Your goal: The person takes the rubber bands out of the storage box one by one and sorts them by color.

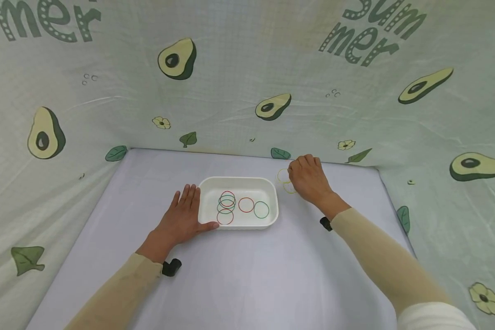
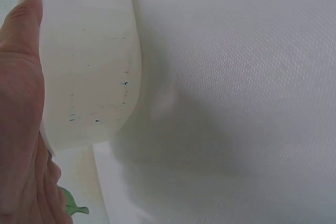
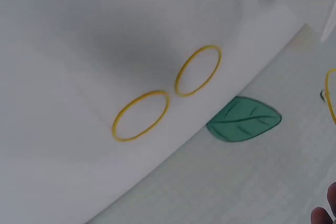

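A white tray (image 1: 238, 226) holds several red and green rubber bands, among them a red rubber band (image 1: 246, 198) and a green rubber band (image 1: 261, 201). Along the tray's left side my left hand (image 1: 183, 219) rests with straight fingers, its thumb against the front edge. Beyond the tray's right end, my right hand (image 1: 310, 179) is held with curled fingers. In the right wrist view, a yellow rubber band (image 3: 328, 98) shows above its fingertips (image 3: 320, 216), partly cut off; the pinch itself is hidden. Two more yellow rubber bands lie on the table, one of them this yellow rubber band (image 3: 121, 139).
The table (image 1: 247, 275) has a white cover. A cloth wall (image 1: 231, 87) printed with avocados and leaves rises along its back edge and both sides. Dark wrist straps (image 1: 172, 267) show on both forearms.
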Tool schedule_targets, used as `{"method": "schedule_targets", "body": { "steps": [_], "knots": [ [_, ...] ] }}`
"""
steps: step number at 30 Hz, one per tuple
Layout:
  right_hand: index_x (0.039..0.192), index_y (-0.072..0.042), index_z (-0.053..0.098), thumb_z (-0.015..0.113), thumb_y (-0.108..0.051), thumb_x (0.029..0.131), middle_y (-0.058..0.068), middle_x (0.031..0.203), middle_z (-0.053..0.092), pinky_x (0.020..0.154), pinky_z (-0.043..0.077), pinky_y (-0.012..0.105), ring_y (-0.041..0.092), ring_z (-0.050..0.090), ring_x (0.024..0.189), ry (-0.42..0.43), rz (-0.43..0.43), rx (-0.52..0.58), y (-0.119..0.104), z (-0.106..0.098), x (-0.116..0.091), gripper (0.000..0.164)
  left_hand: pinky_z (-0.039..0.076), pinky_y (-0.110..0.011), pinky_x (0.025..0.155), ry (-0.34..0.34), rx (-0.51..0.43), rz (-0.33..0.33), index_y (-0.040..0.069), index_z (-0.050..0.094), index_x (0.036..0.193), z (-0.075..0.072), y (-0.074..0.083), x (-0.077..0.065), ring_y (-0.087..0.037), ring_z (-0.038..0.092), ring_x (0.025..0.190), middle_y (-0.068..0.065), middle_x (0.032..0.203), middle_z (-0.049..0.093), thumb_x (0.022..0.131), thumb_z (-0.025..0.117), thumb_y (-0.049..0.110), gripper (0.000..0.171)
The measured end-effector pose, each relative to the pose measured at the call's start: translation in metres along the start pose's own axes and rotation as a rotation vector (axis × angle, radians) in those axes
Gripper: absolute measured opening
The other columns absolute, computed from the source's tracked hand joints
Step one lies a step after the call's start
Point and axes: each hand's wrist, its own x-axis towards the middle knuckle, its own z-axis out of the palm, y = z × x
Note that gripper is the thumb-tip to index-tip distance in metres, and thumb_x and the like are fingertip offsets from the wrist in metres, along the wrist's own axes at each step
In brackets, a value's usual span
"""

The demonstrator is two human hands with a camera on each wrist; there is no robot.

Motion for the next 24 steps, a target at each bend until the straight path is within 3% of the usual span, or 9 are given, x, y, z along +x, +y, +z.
{"method": "schedule_targets", "body": {
  "steps": [5, 13, 24],
  "knots": [
    [0.099, 0.001, 0.059, 0.055, -0.011, 0.108, 0.017, 0.092, 0.054, 0.08, 0.042, 0.051, 0.04, 0.047, 0.094, -0.003, 0.055, -0.019, 0.028, -0.003, -0.017, 0.016, 0.008, -0.06, 0.132, 0.009, 0.005, 0.005, -0.012, 0.01, 0.164, -0.001, 0.0, -0.001, -0.045, 0.006, 0.163, -0.03, 0.173, 0.01, 0.093, 0.058, 0.079, 0.125],
    [0.095, 0.002, 0.058, 0.057, -0.011, 0.105, 0.019, 0.091, 0.054, 0.083, 0.042, 0.055, 0.043, 0.048, 0.096, -0.08, 0.179, -0.026, 0.064, 0.006, -0.051, 0.017, 0.009, -0.06, 0.132, 0.014, 0.006, 0.011, -0.012, 0.011, 0.164, 0.0, 0.001, -0.001, -0.046, 0.006, 0.163, -0.031, 0.173, 0.01, 0.093, 0.058, 0.078, 0.124],
    [0.088, 0.004, 0.057, 0.056, -0.01, 0.104, 0.022, 0.087, 0.055, 0.08, 0.044, 0.058, 0.045, 0.049, 0.092, -0.135, 0.251, -0.035, 0.082, 0.02, -0.086, 0.021, 0.009, -0.06, 0.132, 0.014, -0.019, 0.006, -0.012, 0.01, 0.164, 0.0, 0.001, -0.001, -0.046, 0.005, 0.163, -0.031, 0.173, 0.01, 0.092, 0.058, 0.079, 0.126]
  ]
}}
